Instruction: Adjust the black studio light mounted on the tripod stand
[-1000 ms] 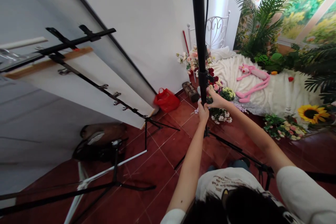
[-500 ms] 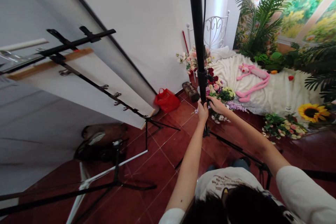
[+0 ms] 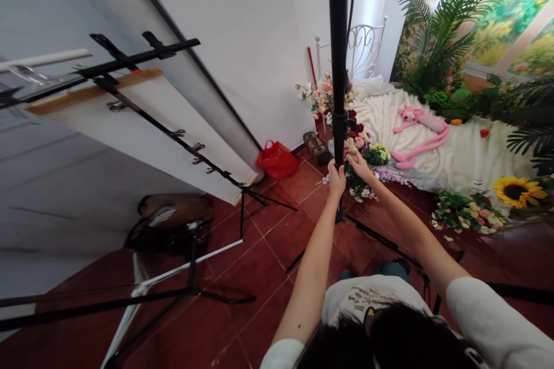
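Head view shows the left hand point(image 3: 336, 180) gripping the upright black pole point(image 3: 338, 40) right of the red bag point(image 3: 277, 161), the right hand point(image 3: 360, 167) just beside it, finger closure there impossible to tell.

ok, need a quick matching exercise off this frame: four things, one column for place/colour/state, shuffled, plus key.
Column one
1. left hand
2. pink plush toy
3. red bag
4. sunflower

Column two
A. on the tiled floor
B. closed around the black pole
C. yellow with a dark centre
D. lying on the white blanket

Pairs: 1-B, 2-D, 3-A, 4-C
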The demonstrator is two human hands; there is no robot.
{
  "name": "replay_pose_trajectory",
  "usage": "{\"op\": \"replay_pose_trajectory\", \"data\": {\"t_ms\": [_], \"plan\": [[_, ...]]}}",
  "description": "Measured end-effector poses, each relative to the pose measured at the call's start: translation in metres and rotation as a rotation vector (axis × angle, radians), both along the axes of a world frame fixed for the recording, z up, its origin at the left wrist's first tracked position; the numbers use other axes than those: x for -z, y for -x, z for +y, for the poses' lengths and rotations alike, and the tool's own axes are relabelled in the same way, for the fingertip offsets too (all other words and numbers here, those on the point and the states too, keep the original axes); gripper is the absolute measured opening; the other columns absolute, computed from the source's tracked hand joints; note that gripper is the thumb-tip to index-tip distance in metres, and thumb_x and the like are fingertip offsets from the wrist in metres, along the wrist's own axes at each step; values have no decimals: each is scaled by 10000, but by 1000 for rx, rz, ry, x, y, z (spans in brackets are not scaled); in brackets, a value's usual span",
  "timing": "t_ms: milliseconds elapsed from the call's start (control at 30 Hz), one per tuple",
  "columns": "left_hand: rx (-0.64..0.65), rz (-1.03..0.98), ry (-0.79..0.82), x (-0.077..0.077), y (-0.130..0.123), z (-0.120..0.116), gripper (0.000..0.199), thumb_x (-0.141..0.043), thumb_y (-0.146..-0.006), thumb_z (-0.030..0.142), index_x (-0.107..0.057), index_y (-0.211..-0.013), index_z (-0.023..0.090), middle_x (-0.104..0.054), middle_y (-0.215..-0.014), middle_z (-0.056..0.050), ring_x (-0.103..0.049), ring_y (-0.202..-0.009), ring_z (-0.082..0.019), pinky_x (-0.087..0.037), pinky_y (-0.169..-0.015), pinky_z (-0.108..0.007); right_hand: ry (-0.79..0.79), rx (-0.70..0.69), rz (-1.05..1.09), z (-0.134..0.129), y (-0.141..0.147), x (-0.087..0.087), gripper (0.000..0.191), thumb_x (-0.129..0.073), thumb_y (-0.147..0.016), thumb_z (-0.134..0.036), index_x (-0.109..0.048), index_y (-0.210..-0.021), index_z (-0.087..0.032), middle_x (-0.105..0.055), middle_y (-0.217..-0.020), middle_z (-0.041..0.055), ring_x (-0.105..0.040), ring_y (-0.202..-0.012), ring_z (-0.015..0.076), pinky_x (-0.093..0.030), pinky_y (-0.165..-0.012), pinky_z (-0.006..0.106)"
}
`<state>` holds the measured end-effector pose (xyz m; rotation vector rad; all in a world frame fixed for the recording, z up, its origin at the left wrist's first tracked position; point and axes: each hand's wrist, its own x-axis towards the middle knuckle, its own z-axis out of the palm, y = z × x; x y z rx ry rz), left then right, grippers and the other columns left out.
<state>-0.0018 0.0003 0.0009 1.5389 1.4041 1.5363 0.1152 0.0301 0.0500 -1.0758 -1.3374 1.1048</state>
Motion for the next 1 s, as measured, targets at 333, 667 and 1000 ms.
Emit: {"op": "replay_pose_trajectory", "data": {"t_ms": [333, 667, 1000], "plan": [[30, -22, 1, -1, 2, -1, 410, -368, -988, 560, -479, -1162, 206, -628, -1186, -152, -617, -1165, -237, -480, -1030, -417, 207, 193, -24, 5, 8, -10, 512, -800, -705, -532, -585, -1025, -195, -469, -583, -112, -447, -514, 77, -372, -481, 184], [21, -43, 0, -2, 1, -2, 412, -386, -980, 571, -470, -1149, 205, -634, -1167, -148, -626, -1132, -232, -493, -998, -402, 308, 219, -253, 19, 11, -27, 241, -823, -675, -298, -618, -734, -184, -535, -530, -67, -494, -477, 84, -423, -483, 200], [46, -27, 8, -5, 2, -3, 476, -379, -979, 594, -480, -1237, 208, -629, -1198, -144, -623, -1142, -231, -486, -1005, -403, 343, 59, 65, 15, 21, -9, 231, -654, -799, -402, -683, -930, -214, -680, -704, -23, -594, -584, 104, -519, -603, 219]]}}
